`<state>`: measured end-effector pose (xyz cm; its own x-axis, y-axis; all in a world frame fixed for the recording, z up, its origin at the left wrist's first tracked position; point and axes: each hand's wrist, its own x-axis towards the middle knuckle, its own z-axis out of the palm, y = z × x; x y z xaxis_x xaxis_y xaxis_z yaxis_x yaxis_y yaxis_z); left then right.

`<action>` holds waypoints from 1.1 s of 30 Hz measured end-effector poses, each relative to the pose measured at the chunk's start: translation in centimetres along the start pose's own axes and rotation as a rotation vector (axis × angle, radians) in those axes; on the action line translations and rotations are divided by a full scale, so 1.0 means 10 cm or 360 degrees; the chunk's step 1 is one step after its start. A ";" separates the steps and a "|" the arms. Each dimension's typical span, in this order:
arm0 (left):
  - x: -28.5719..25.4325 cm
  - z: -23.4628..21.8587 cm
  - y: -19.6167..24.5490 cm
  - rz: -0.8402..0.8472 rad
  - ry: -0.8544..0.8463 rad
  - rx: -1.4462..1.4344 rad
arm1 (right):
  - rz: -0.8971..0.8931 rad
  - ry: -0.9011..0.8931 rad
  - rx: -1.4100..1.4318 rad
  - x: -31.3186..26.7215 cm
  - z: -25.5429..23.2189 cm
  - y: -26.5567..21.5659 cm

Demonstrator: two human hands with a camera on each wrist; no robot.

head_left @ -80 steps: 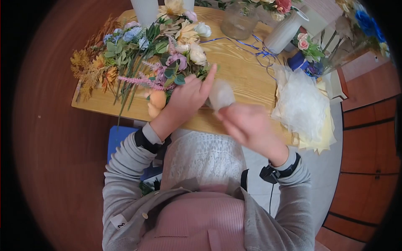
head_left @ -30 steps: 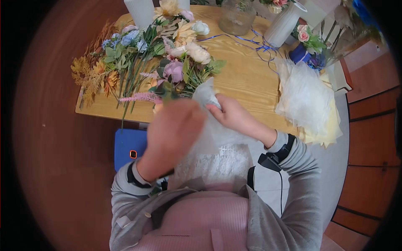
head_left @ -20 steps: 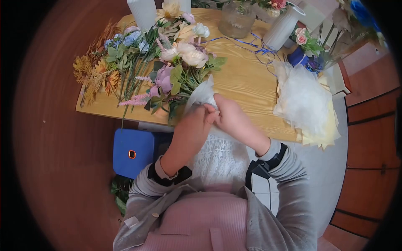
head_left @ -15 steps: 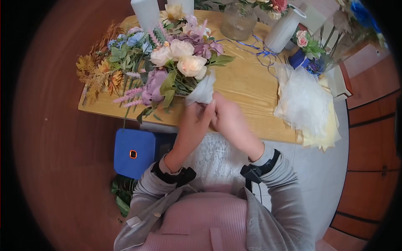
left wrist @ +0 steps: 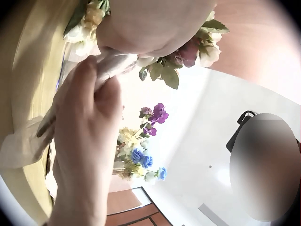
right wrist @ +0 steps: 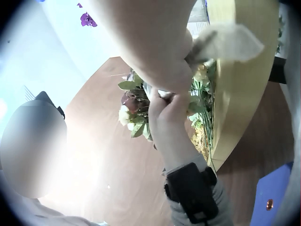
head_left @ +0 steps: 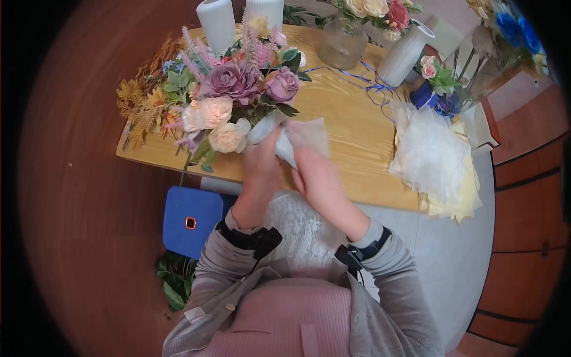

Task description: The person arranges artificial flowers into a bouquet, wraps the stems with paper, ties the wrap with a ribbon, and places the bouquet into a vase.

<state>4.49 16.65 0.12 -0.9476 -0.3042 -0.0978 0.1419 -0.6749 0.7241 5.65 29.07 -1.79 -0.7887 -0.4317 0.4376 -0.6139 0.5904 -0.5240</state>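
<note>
A bouquet of artificial flowers, with purple roses (head_left: 232, 83) and cream blooms (head_left: 228, 138), leans to the left over the table's near edge. My left hand (head_left: 262, 166) grips its stems, which are hidden inside a white sheer wrap (head_left: 266, 126). Beside it, my right hand (head_left: 321, 181) pinches a twisted strip of that wrap, whose loose end (head_left: 314, 132) fans out above the knuckles. In the left wrist view, the right thumb and fingers (left wrist: 87, 122) hold the strip just below the left hand. The right wrist view has the left hand (right wrist: 171, 125) curled round the stems.
More loose flowers (head_left: 143, 113) lie at the table's left. White vases (head_left: 215, 27) and a glass jar (head_left: 342, 47) stand behind, with a third white vase tilted (head_left: 406, 56). Blue ribbon (head_left: 377, 87) trails nearby. White sheets (head_left: 428, 143) are stacked right; a blue stool (head_left: 190, 220) stands below.
The bouquet has lifted and turned, bringing purple roses to the front. My left hand has moved onto the stems and the right has drawn the wrap around to the right.
</note>
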 end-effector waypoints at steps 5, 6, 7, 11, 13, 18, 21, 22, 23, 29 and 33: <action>0.03 -0.12 0.11 0.0698 -0.0399 0.0735 | -0.0149 0.0440 0.0143 0.01 -0.30 0.00; 0.03 -0.11 0.10 0.0693 -0.0405 0.0730 | 0.0010 0.0714 0.0201 0.05 -0.34 0.01; 0.02 -0.10 0.08 0.0618 -0.0442 0.0675 | 0.0018 0.0727 0.0191 0.09 -0.34 0.07; -0.06 -0.02 0.06 0.0376 -0.0525 0.0597 | 0.0348 0.0217 0.0875 0.17 -0.40 0.01; -0.04 -0.04 0.04 0.0284 -0.0366 0.0529 | 0.0469 0.0171 0.0885 0.17 -0.42 -0.03; -0.05 -0.29 -0.15 0.0790 -0.0358 0.1465 | -0.0107 0.0504 0.0046 0.12 -0.41 -0.05; 0.01 -0.14 -0.18 0.0068 -0.0204 0.0395 | -0.0458 0.0522 -0.0193 0.10 -0.42 -0.10; -0.03 -0.07 -0.15 0.0068 -0.0206 0.0395 | -0.0458 0.0523 -0.0194 0.07 -0.38 -0.11; -0.08 0.00 -0.11 -0.0126 -0.0110 0.0232 | -0.0527 0.0474 -0.0127 0.03 -0.31 -0.12; 0.05 -0.03 -0.06 -0.0256 -0.0566 -0.0137 | -0.0272 0.0337 0.0115 -0.04 -0.53 -0.18; -0.06 0.05 0.00 -0.0385 -0.0478 -0.0071 | 0.0435 0.0585 0.0747 0.12 -0.27 0.09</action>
<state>4.91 17.18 0.50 -0.9959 0.0735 -0.0532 -0.0901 -0.7336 0.6736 4.26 30.98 0.22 -0.9070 0.0017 0.4212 -0.4075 0.2493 -0.8785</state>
